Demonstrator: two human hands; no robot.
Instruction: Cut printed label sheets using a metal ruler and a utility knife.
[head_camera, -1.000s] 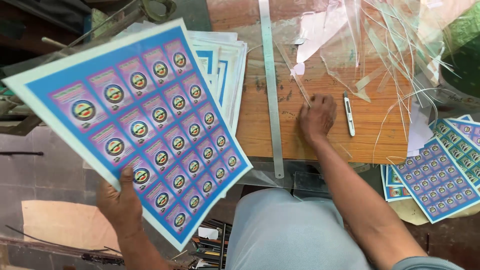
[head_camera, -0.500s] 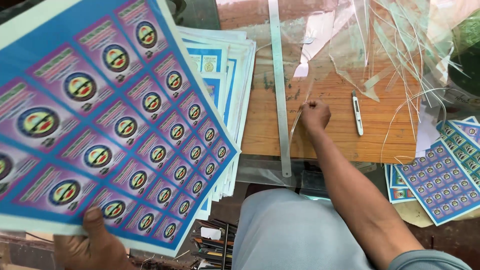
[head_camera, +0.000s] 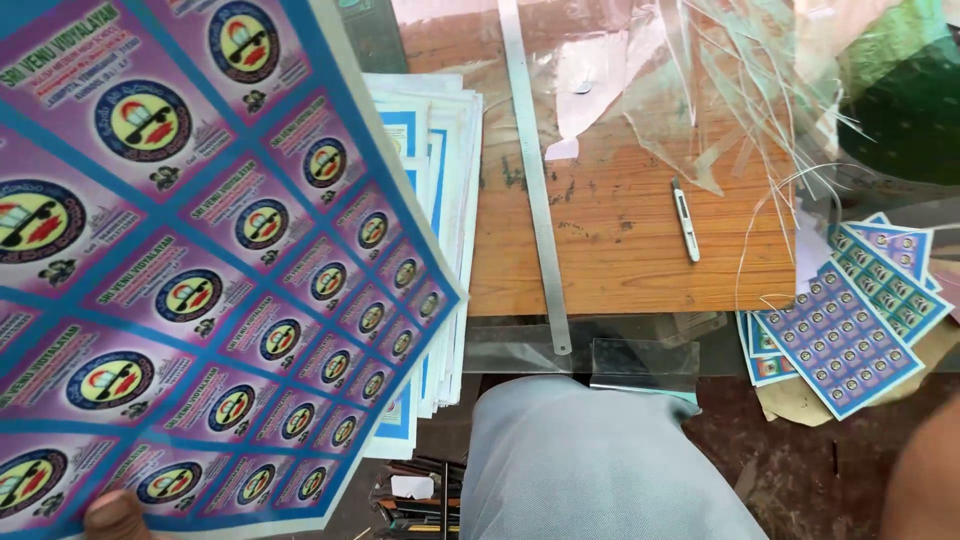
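1. A printed sticker sheet (head_camera: 200, 270) is being held up close at the left, filling that side.
2. It is being pinched at its near edge by the left hand (head_camera: 115, 515); only a fingertip is showing.
3. The right hand's fingers cannot be told; only a blur is showing at the near right.
4. A steel ruler (head_camera: 535, 170) and a small cutter (head_camera: 686, 220) are lying on the wooden board (head_camera: 620, 250).

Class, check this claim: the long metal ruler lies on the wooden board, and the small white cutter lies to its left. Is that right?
Not quite. In the head view the long metal ruler does lie on the wooden board, but the small white cutter lies to its right, not its left.
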